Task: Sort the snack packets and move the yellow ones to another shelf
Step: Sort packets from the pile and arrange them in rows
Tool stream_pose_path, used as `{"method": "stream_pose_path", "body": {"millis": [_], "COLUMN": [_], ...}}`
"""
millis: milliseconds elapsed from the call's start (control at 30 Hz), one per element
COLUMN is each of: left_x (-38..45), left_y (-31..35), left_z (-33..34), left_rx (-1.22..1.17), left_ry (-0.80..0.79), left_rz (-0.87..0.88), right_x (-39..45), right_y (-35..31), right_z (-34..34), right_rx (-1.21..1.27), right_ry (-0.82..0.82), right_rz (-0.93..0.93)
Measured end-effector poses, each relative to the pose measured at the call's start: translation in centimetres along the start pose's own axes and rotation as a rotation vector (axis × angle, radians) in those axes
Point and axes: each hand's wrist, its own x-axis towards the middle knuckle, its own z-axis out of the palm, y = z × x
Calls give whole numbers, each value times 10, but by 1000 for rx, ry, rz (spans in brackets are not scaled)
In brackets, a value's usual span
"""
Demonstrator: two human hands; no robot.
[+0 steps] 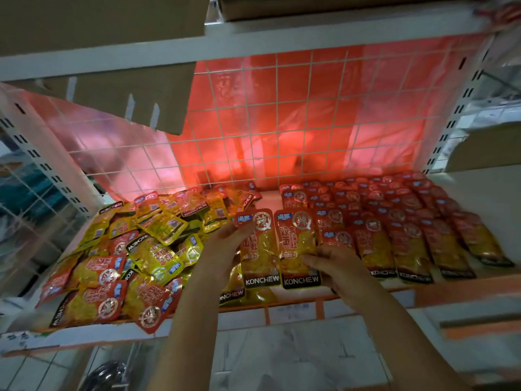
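My left hand (222, 246) grips one red packet (258, 246), right hand (335, 266) grips a second red packet (298, 246) beside it. Mixed yellow/red pile (141, 249) left on shelf (282, 320), neat red rows (408, 221) right. Wire grid (282, 122) behind.

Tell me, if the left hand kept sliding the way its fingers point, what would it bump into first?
Probably the red packet its fingers already touch: the left hand points up and right, toward the back. Beyond that lie the heaped yellow packets, though depth is hard to judge.
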Motion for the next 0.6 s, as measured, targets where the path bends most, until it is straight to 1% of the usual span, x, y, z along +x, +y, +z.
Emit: {"method": "stream_pose_path", "body": {"millis": [300,433,600], "left_x": [1,4,20], "left_y": [-2,-4,0], "left_z": [11,17,29], "left_rx": [-50,-25,70], "left_ry": [-42,-27,-4], "left_rz": [-38,-37,-55], "right_x": [-5,-6,-3], "right_y": [-3,-4,-7], "right_z": [-13,-15,-25], "right_rx": [-133,-161,-187], "right_ry": [83,120,188], "right_rz": [-51,-89,-116]}}
